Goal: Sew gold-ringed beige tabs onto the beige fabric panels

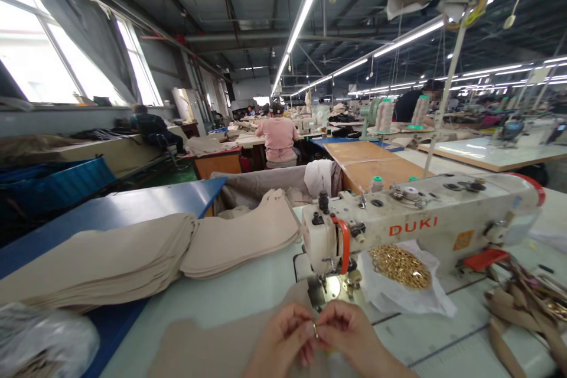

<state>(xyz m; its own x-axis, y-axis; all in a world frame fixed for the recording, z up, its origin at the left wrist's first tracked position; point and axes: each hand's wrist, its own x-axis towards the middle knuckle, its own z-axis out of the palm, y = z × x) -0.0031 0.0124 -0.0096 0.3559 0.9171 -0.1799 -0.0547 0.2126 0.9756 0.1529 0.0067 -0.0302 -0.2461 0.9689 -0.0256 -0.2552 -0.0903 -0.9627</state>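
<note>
In front of the sewing machine [372, 221], my left hand [289, 329] and my right hand [344, 326] meet with fingers pinched. Between their fingertips is a small gold metal ring [315, 331], seen nearly edge-on; its exact shape is partly hidden by the fingers. A flat beige fabric piece [208, 339] lies beneath and left of my hands, reaching toward the needle area. Behind my right hand, white wrapping [436, 301] holds a pile of gold metal rings [401, 267].
Stacked beige fabric pieces [110, 254] lie to the left, with a clear plastic bag [46, 339] before them. Brown straps [516, 307] lie at the right. Thread cones [384, 117] stand behind the machine. A person in a pink top [278, 137] sits farther ahead.
</note>
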